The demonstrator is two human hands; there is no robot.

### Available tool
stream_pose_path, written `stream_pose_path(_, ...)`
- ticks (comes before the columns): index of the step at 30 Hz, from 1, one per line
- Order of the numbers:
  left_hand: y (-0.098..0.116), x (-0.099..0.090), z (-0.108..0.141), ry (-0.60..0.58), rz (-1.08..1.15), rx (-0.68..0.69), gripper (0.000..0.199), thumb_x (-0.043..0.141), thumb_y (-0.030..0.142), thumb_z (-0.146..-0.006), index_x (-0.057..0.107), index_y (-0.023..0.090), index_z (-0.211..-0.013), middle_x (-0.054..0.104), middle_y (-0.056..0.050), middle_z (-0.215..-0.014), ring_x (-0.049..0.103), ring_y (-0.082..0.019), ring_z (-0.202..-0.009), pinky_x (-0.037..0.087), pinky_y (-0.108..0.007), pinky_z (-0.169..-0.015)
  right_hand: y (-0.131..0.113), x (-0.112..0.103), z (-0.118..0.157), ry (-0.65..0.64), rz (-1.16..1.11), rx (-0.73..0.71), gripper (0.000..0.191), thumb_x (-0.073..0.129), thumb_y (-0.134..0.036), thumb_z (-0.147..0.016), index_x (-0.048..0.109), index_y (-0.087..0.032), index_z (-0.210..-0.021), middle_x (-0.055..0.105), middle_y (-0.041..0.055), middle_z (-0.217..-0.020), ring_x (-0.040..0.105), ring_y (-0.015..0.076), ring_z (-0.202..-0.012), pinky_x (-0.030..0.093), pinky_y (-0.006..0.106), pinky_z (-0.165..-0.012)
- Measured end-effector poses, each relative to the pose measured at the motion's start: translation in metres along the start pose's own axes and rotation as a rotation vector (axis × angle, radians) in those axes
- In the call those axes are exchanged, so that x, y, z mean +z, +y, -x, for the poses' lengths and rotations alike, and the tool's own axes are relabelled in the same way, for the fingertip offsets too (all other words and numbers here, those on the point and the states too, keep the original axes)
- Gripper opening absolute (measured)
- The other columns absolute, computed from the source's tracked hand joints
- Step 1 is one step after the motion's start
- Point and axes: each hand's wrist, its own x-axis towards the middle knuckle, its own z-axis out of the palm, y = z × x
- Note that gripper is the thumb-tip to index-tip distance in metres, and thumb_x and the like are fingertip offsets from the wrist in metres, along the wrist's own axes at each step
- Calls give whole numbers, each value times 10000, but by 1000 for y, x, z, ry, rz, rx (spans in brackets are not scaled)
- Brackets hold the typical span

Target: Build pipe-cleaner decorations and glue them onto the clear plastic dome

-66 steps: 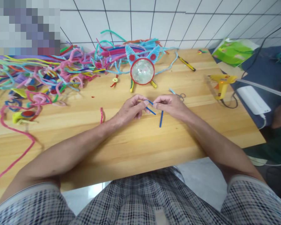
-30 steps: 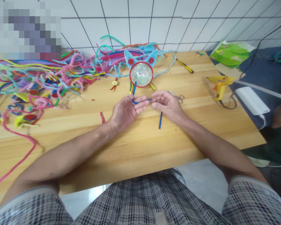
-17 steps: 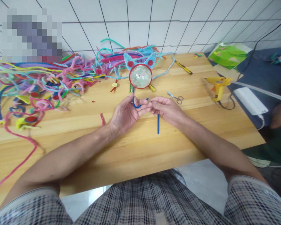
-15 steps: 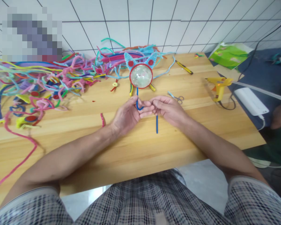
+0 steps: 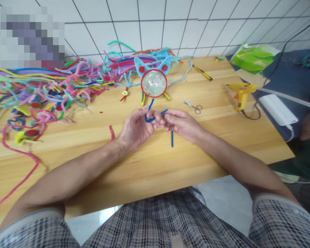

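Between my two hands is a bent blue pipe cleaner (image 5: pixel 150 120). My left hand (image 5: pixel 139 127) is closed on it, palm turned up, with one end sticking up past the thumb. My right hand (image 5: pixel 183 124) pinches the other part, and a short blue tip shows above its fingers. A straight blue piece of pipe cleaner (image 5: pixel 172 138) shows below the right fingers; whether it lies on the table or hangs from them I cannot tell. Just beyond my hands stands a clear round ball with a red rim (image 5: pixel 154 83), with light-blue ears and yellow-green legs.
A tangled heap of coloured pipe cleaners (image 5: pixel 54 82) covers the back left. Small scissors (image 5: pixel 196 108), a yellow utility knife (image 5: pixel 203 72) and a yellow glue gun (image 5: pixel 240 93) lie to the right. A white power bank-like box (image 5: pixel 278 111) sits beyond the table's right edge, near another person's arm.
The blue pipe cleaner has been bent further between my hands, and its second end now pokes up by my right fingers. The view has shifted slightly.
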Motion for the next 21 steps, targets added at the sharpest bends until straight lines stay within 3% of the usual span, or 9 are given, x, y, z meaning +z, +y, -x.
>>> stream_pose_path(4,-16,-6,-2,-82,36,-21,303,718,311,-1013,667,167,-752,782,-71,-879,776,-197,-850,654,-316,-829,3,1,-2,31,-76,-67,444,1039,-545,-742,800,-195,-872,743,-22,-765,645,85,-666,537,206,-645)
stream_pose_path(9,-27,-14,-5,-71,69,-60,221,891,311,-917,740,153,-883,806,-42,-902,776,-145,-782,619,-230,-698,-2,-3,-6,59,-173,-93,460,1070,-503,-710,781,-195,-894,787,-19,-806,678,79,-628,542,183,-579)
stream_pose_path(14,-25,-14,-6,-54,62,-84,238,919,291,-906,720,161,-890,803,-14,-898,717,-97,-640,571,-200,-582,-5,-9,-5,-11,-179,-65,456,1037,-493,-763,726,-202,-925,793,-29,-797,720,101,-592,562,190,-518)
stream_pose_path(21,-19,-16,-9,-34,52,-48,276,949,334,-906,736,166,-954,795,3,-895,711,-85,-619,600,-197,-582,-7,-13,-5,-17,-129,-56,487,1045,-524,-739,722,-192,-890,817,-7,-830,791,133,-640,611,198,-541)
